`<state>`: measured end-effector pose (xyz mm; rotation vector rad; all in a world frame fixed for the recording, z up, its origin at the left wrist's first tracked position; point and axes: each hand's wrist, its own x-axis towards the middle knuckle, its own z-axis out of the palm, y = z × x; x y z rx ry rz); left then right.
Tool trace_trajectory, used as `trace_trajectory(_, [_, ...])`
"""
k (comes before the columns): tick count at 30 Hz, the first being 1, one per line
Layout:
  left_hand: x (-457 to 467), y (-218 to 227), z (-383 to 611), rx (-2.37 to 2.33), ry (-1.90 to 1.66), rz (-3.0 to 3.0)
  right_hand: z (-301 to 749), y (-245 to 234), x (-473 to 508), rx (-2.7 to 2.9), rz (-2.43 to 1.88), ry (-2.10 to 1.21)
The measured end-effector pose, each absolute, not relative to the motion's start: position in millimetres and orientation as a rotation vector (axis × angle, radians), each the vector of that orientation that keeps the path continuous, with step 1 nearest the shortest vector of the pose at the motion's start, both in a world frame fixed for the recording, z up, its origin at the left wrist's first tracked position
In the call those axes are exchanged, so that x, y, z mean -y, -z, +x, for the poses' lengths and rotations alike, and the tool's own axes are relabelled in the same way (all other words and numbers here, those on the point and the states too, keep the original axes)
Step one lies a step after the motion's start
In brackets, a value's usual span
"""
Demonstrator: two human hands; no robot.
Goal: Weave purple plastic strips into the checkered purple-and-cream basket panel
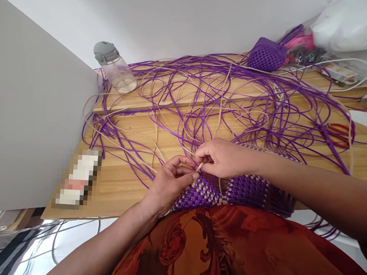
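A purple and beige woven piece (pixel 248 191) lies at the table's near edge, against the patterned orange-red clothing. At its upper left edge my left hand (pixel 174 178) pinches a beige strip (pixel 199 167) low down, thumb and fingers closed at the weave. Just above and to the right, my right hand (pixel 221 158) grips the same strip between thumb and curled fingers. Long loose purple and beige strands (pixel 197 113) fan out from the weave over the table. Part of the weave is hidden under my right forearm.
A clear bottle with a grey lid (pixel 116 69) stands at the back left. A small purple woven basket (pixel 267 55) sits at the back right, near plastic bags (pixel 349 23). Red-handled pliers (pixel 339 134) lie at right. A blurred-out flat object (pixel 78 178) rests at left.
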<state>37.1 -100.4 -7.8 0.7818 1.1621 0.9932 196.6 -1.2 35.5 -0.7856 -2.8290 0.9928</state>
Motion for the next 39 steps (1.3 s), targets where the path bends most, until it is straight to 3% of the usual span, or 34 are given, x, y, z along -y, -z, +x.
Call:
trace_trajectory(13, [86,8,40,-1.278,-1.018,0.975,191,-43,-1,2.955,-0.864,-0.872])
trace_trajectory(28, [95,5,37,-1.271,-1.001,0.754,204,-33,1,2.639,-0.959,-1.444])
trace_trajectory(39, [93,7,31,-1.319,-1.043,0.784,199,-24,5,2.527,-1.188,-1.541])
